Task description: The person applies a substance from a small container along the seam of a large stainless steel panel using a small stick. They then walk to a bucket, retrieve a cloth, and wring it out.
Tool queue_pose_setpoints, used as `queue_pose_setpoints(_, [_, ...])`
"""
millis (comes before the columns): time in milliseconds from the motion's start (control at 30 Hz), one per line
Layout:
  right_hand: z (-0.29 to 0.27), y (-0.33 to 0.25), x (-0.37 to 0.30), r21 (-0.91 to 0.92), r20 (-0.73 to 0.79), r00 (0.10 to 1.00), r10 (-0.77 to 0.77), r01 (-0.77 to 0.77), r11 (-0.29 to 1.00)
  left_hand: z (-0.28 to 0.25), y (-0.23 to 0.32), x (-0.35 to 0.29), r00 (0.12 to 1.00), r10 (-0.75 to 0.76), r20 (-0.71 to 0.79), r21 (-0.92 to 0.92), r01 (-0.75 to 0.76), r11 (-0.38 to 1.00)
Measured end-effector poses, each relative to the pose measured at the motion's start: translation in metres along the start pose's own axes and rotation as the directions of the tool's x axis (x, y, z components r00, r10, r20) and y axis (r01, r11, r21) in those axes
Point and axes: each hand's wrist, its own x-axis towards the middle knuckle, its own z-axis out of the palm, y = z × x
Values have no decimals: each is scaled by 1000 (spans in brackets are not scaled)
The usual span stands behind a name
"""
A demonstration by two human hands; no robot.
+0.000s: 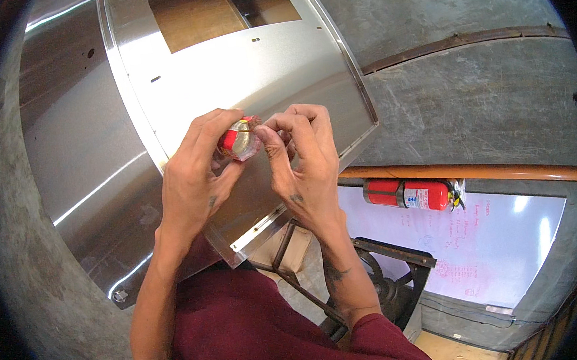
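A small round thing (243, 140), red and silvery-gold with a touch of yellow, has crinkled clear film at its edge; its exact kind I cannot make out. My left hand (194, 165) is closed around it, fingers over the top and thumb underneath. Close against its right side is my right hand (305, 149), with thumb and forefinger pinched together at the rim. Whatever lies between those fingertips is hidden. Both hands are raised above a large shiny sheet-metal panel (228, 77) with a rectangular cutout and small slots.
Another bent metal sheet (81, 137) adjoins on the left. To the right are an orange pipe (475, 172), a red fire extinguisher (406, 194) and a whiteboard (507, 248) with handwriting. A dark metal frame with a wheel (396, 279) stands by my right forearm.
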Motion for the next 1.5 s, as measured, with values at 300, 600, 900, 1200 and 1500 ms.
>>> queue_pose_setpoints(300, [-64, 23, -2, 164, -162, 966, 203, -177, 971, -1, 1, -1, 999, -34, 5, 14, 34, 999])
queue_pose_setpoints(600, [-128, 101, -17, -318, 18, 973, 230, -212, 924, 3, 3, -1, 997, -82, 8, -16, 82, 997])
queue_pose_setpoints(900, [-123, 108, -28, -338, 79, 943, 325, -281, 898, 2, -1, -2, 1000, 4, 4, 62, -4, 998])
queue_pose_setpoints(1200, [-125, 110, -34, -471, 111, 966, 233, -155, 868, 3, -4, -3, 1000, -6, -4, 75, 7, 997])
queue_pose_setpoints(1500, [-123, 109, -35, -467, 98, 966, 238, -167, 868, 4, -6, -2, 999, 35, -5, 104, -34, 994])
